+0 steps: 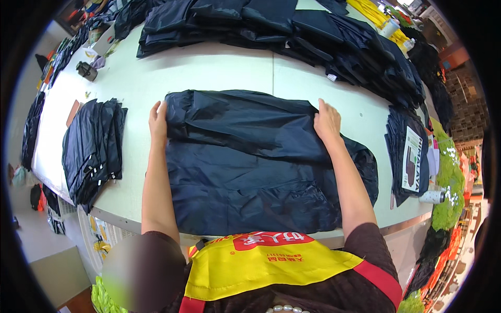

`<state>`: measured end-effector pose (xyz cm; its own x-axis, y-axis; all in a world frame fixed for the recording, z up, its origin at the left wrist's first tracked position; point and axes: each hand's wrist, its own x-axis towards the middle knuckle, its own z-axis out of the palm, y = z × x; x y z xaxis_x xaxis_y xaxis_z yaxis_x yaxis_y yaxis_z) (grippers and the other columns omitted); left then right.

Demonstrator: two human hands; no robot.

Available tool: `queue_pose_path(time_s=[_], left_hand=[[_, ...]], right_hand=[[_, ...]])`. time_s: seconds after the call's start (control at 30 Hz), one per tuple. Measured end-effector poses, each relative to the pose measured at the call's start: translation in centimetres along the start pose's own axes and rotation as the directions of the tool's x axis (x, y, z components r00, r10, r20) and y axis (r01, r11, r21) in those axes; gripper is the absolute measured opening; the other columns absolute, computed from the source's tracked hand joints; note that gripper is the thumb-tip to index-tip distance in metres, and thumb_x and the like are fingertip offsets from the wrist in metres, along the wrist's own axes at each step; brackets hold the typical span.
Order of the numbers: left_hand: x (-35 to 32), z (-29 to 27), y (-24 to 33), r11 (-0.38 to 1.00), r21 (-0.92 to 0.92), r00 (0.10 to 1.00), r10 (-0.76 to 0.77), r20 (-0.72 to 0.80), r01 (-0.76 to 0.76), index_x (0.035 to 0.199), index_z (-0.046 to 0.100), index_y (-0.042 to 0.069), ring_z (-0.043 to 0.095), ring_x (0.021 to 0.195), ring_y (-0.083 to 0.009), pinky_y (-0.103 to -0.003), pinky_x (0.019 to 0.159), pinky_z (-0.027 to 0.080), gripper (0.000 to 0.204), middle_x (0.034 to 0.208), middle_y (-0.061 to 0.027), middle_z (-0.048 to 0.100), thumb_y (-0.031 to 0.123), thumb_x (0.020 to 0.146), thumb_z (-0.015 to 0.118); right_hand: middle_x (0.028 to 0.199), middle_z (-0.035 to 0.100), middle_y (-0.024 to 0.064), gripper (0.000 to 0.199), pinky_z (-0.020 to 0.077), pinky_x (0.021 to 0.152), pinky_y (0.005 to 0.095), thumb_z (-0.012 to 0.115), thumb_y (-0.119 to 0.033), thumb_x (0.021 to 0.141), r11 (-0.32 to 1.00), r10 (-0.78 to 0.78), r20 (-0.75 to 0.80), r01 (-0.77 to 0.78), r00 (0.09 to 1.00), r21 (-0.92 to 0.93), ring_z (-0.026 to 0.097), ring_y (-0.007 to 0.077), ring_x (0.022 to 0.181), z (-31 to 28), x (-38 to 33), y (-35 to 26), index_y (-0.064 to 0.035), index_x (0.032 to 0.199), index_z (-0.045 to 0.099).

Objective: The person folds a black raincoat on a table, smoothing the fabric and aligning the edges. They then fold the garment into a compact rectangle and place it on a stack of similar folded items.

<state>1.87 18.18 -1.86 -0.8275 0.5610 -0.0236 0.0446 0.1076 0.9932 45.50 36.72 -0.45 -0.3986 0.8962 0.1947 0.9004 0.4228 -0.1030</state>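
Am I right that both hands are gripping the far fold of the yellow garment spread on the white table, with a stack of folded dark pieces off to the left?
Not quite: the garment is dark navy, not yellow. The head view shows the left hand and right hand at its far fold on the white table, with the folded dark stack to the left. The yellow is the apron.

Both forearms are bare; the left hand (158, 122) and right hand (327, 122) wear no gloves or rings that show. Short dark brown sleeves (368, 245) end above the elbows. Over the chest lies a yellow apron (261, 268) — red straps, a red printed patch — above a string of pale beads (286, 309).
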Motion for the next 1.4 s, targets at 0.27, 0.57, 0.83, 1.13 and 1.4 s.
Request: queue_pose_path(time_s=[0.27,0.57,0.83,1.13,1.4], left_hand=[[-0.6,0.0,-3.3,0.497,0.829,0.945,0.307,0.109,-0.257,0.113,0.060,0.021,0.061,0.090,-0.0346,-0.041,0.078,0.049,0.025,0.098,-0.0132,0.063,0.026,0.091,0.050],[6.9,-2.9,-2.9,0.741,0.666,0.978,-0.186,0.090,0.080,0.107,0.061,-0.005,0.063,0.094,-0.0319,-0.037,0.084,0.047,0.064,0.099,-0.0224,0.065,0.053,0.082,0.055],[4.6,-2.3,-0.3,0.714,-0.436,0.772,-0.230,0.593,0.548,0.114,0.055,-0.005,0.063,0.093,-0.0200,-0.033,0.085,0.051,0.038,0.104,-0.0157,0.064,0.023,0.098,0.034],[1.9,-0.4,0.3,0.983,-0.169,0.654,0.170,0.737,-0.066,0.126,0.051,0.003,0.055,0.105,-0.0166,-0.027,0.091,0.046,0.043,0.121,-0.0077,0.056,0.001,0.083,0.056],[1.6,-2.5,5.3,0.717,0.193,0.741,0.631,0.229,-0.670,0.092,0.068,0.003,0.060,0.076,-0.0136,-0.023,0.068,0.048,0.019,0.082,-0.0057,0.063,-0.005,0.075,0.063]], right_hand=[[0.151,0.017,0.0085,0.069,0.0154,0.104,0.0641,0.055,-0.049,0.084,0.958,-0.279,0.219,0.286,0.935,-0.001,0.015,0.0379,0.138,2.3,-5.3,-2.3,-0.0182,0.141,0.033],[0.135,0.042,0.0229,0.054,0.0334,0.100,0.0419,0.056,-0.031,0.087,0.908,-0.253,-0.105,0.273,0.962,0.316,0.043,0.0374,0.121,1.6,-2.1,-0.1,-0.0025,0.131,0.042],[0.132,0.047,0.0150,0.053,0.0298,0.103,0.0402,0.054,-0.034,0.089,0.992,-0.096,-0.079,0.102,0.992,0.077,0.042,0.0294,0.123,5.2,-2.4,1.1,-0.0057,0.132,0.042],[0.132,0.048,0.0129,0.053,0.0285,0.104,0.0402,0.054,-0.034,0.088,0.989,-0.091,-0.081,0.100,0.993,0.112,0.041,0.0273,0.125,5.1,-2.3,0.9,-0.0069,0.132,0.043],[0.136,0.045,0.0146,0.055,0.0278,0.105,0.0409,0.054,-0.032,0.088,0.986,-0.105,-0.070,0.113,0.992,0.121,0.039,0.0295,0.127,5.4,-2.6,1.5,-0.0076,0.136,0.039]])
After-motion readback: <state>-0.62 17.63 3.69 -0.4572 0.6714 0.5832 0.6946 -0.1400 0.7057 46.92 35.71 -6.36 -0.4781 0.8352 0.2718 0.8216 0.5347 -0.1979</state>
